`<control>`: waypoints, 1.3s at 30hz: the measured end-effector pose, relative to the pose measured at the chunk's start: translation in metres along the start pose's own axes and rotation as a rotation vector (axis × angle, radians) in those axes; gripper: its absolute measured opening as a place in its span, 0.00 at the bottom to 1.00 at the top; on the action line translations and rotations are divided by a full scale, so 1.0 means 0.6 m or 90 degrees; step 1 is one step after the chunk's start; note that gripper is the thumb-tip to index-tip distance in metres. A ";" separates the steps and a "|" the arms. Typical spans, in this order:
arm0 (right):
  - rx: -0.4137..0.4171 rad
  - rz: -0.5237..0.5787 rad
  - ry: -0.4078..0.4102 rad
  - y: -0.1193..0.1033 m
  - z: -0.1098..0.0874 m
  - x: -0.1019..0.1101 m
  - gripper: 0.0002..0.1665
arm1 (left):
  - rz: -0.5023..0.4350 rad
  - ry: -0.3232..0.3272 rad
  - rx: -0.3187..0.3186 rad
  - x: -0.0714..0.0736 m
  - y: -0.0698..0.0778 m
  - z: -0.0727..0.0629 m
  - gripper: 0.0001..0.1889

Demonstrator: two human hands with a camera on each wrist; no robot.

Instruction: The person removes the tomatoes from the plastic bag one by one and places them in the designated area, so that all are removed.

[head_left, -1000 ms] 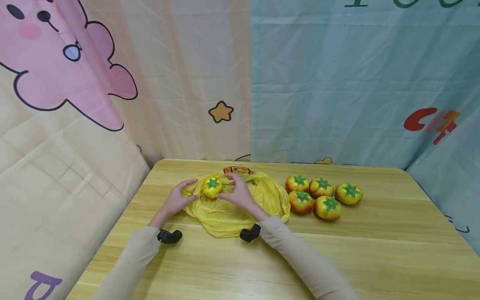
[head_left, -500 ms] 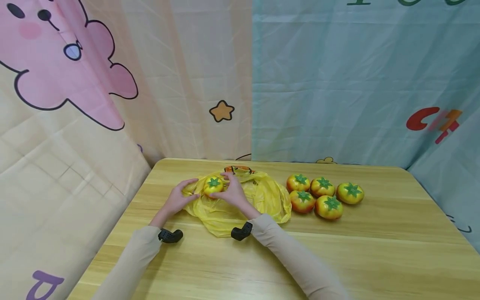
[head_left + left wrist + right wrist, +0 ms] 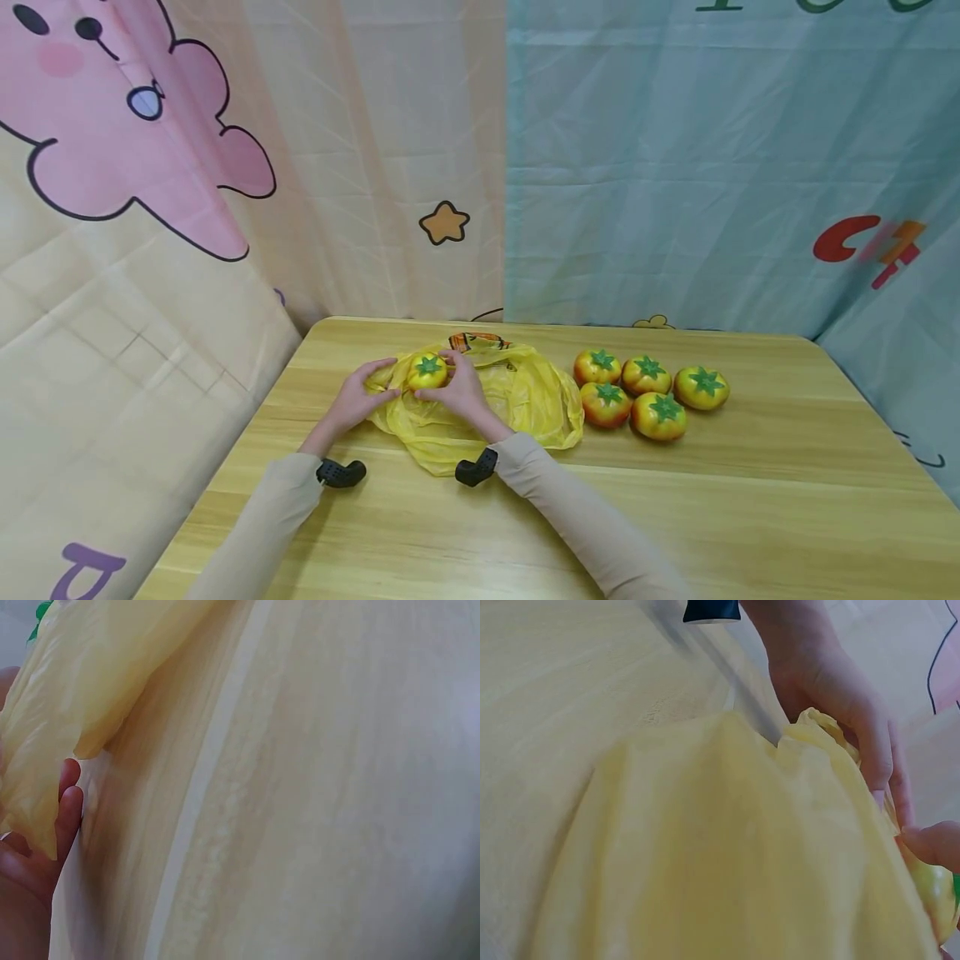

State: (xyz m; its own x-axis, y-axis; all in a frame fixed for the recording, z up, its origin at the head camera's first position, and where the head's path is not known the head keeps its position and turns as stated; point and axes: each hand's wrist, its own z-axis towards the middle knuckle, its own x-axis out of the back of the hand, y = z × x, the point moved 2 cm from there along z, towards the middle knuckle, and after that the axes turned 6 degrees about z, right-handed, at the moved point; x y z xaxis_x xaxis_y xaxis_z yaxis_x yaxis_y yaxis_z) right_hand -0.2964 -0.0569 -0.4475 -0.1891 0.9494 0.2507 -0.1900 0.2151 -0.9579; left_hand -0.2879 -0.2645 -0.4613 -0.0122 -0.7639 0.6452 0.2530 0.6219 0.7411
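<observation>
A yellow-and-red tomato [image 3: 427,369] with a green star-shaped top sits at the left side of a crumpled yellow plastic bag [image 3: 442,437]. My right hand [image 3: 465,390] holds the tomato from the right, thumb in front and fingers behind. On the left, my left hand [image 3: 354,400] grips the bag's edge between thumb and fingers. In the left wrist view the plastic [image 3: 97,667] covers part of that hand [image 3: 26,881]. The right wrist view shows bunched plastic [image 3: 705,855] under the left hand [image 3: 829,682], with the tomato [image 3: 934,892] partly cut off at the right.
Several more tomatoes [image 3: 658,417] stand grouped just right of the bag on the wooden table [image 3: 750,508]. Printed curtains [image 3: 637,167] hang behind the table and along its left side. Black wrist cameras [image 3: 341,473] sit on both forearms.
My right hand has moved left over the bag, and its thumb and fingers have come round the tomato. The left hand has stayed about where it was.
</observation>
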 end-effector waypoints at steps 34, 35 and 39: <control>0.008 -0.013 0.033 -0.001 -0.001 0.002 0.43 | -0.004 0.000 0.002 0.013 0.068 -0.024 0.29; 0.010 -0.011 0.033 -0.002 -0.002 0.003 0.43 | -0.005 0.000 0.002 0.011 0.059 -0.022 0.29; 0.013 -0.014 0.030 -0.006 -0.003 0.010 0.43 | 0.004 0.003 0.002 0.005 0.023 -0.010 0.30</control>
State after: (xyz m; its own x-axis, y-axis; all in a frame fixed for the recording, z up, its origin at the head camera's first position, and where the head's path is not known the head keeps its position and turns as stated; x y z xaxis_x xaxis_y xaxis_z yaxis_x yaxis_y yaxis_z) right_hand -0.2948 -0.0516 -0.4426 -0.1398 0.9542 0.2646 -0.2136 0.2319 -0.9490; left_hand -0.2787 -0.2590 -0.4502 -0.0058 -0.7609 0.6488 0.2497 0.6271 0.7378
